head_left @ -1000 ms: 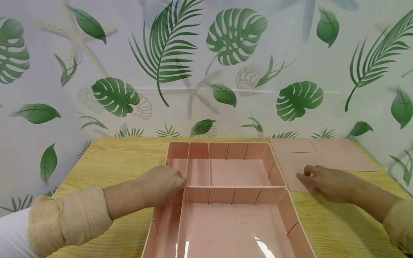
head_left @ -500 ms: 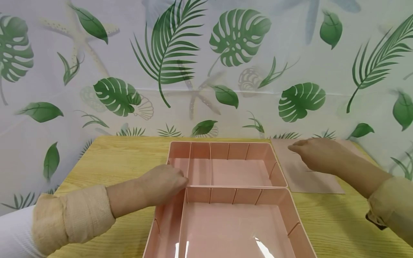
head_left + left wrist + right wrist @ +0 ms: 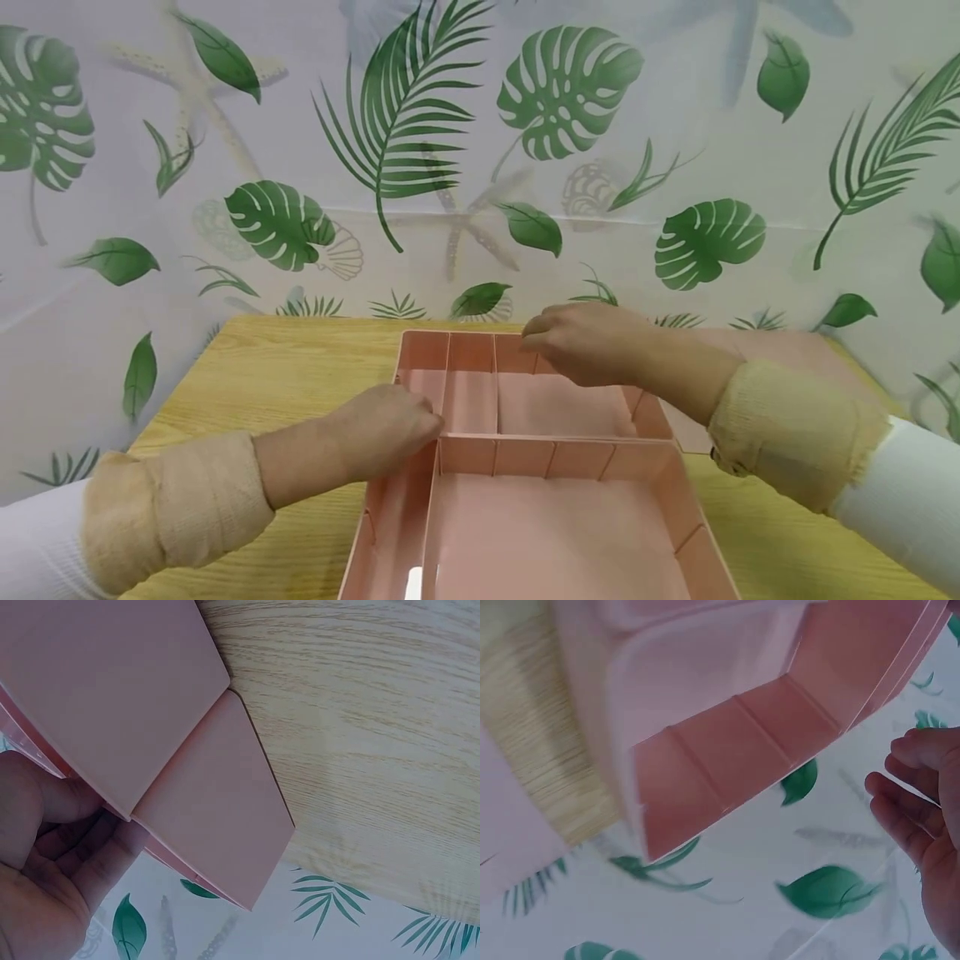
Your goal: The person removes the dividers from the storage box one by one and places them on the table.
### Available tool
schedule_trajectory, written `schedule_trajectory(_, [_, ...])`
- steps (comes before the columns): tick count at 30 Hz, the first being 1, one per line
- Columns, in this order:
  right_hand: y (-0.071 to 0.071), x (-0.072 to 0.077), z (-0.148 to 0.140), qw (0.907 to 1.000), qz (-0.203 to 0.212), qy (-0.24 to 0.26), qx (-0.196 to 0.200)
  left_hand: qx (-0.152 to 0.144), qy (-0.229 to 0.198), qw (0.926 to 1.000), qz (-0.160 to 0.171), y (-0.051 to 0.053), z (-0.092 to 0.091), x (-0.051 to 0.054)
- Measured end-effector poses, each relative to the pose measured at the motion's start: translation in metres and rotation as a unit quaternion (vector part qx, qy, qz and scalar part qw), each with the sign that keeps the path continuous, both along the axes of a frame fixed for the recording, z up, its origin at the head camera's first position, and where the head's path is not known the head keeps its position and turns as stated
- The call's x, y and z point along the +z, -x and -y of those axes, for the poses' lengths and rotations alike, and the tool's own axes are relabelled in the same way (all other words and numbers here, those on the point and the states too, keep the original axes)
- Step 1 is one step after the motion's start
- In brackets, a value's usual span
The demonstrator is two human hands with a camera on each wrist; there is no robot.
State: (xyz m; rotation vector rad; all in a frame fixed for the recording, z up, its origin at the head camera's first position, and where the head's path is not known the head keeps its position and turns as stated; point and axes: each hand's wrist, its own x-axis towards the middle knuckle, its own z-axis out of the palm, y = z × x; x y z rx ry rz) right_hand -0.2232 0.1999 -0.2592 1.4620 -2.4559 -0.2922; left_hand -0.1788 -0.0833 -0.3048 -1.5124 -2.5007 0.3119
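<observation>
My left hand (image 3: 390,427) grips the pink trays' walls where the small back tray (image 3: 558,404) meets the large front one (image 3: 555,533). In the left wrist view that hand (image 3: 60,847) has thumb and fingers at the junction of the two outer walls (image 3: 217,810); the fingertips are partly hidden. Above the back tray's far wall hovers my right hand (image 3: 600,343). The right wrist view shows this hand (image 3: 922,802) with loosely bent fingers, nothing in them, apart from the tray (image 3: 712,765). Thin dividers (image 3: 497,387) stand in the back tray.
Pink sheets (image 3: 795,354) lie on the wooden table (image 3: 300,358) to the right of the trays, partly covered by my right arm. A white cloth with green leaves (image 3: 465,167) hangs behind the table.
My right hand has moved left from the pink sheets, over their far part, to above the back tray. My left hand keeps its hold at the tray junction.
</observation>
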Motion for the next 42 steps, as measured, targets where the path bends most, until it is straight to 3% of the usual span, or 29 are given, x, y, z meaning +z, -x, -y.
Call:
schedule_trajectory(7, [0.005,-0.009,0.04,0.9971,0.043,-0.02,0.06,0.002,0.018,0.9996,-0.02,0.0,-0.002,-0.003])
schedule_trajectory(10, [0.007,-0.017,0.053,0.995,0.061,-0.048,0.063,0.008,0.03,0.9994,-0.013,-0.001,-0.003,-0.002])
schedule_trajectory(15, [0.009,-0.034,0.07,0.9883,0.081,-0.124,0.035,0.012,0.035,0.9992,-0.013,-0.001,-0.002,-0.003])
schedule_trajectory(20, [0.008,-0.051,0.079,0.9722,0.085,-0.218,-0.005,0.005,0.022,0.9993,-0.028,-0.001,-0.002,-0.005])
schedule_trajectory(25, [0.01,-0.058,0.084,0.9633,0.084,-0.252,-0.04,0.008,0.021,0.9992,-0.034,-0.001,-0.002,-0.006])
schedule_trajectory(32, [0.01,-0.042,0.084,0.9633,0.076,-0.255,-0.037,0.003,0.021,0.9989,-0.041,-0.001,-0.002,-0.005])
schedule_trajectory(42, [0.008,0.003,0.071,0.9793,0.064,-0.192,-0.005,0.004,0.013,0.9994,-0.033,0.0,-0.003,-0.005])
